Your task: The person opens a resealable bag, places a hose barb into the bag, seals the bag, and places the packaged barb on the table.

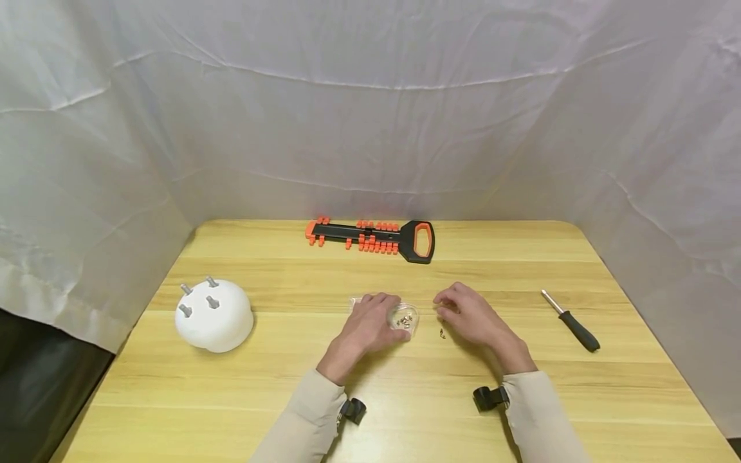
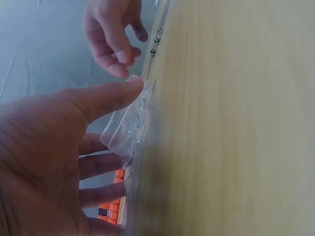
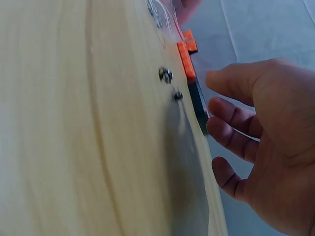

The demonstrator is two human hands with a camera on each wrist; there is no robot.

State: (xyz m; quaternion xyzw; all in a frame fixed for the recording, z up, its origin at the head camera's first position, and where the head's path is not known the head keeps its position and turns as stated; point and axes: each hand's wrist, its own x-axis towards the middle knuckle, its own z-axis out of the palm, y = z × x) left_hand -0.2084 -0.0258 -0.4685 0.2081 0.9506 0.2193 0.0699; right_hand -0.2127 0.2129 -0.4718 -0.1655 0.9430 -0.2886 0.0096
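Observation:
A clear plastic bag [image 1: 414, 314] lies on the wooden table with several small metal screws [image 1: 404, 319] inside it. My left hand [image 1: 370, 325] holds this bag, its thumb at the near edge and the fingers on the far side. In the left wrist view, the thumb presses the rim of the crinkled bag [image 2: 125, 129]. To the right, my right hand [image 1: 473, 316] hovers just above the table with loosely bent fingers and nothing visible between them. A few loose screws [image 3: 166, 75] lie on the table below it, near the bag.
A black and orange tool holder [image 1: 370, 236] lies along the back of the table. On the left sits a white rounded stool-like piece [image 1: 217, 321] with metal studs upward. A screwdriver [image 1: 579, 330] with a black handle lies at right. Pale cloth [image 1: 370, 141] surrounds the table.

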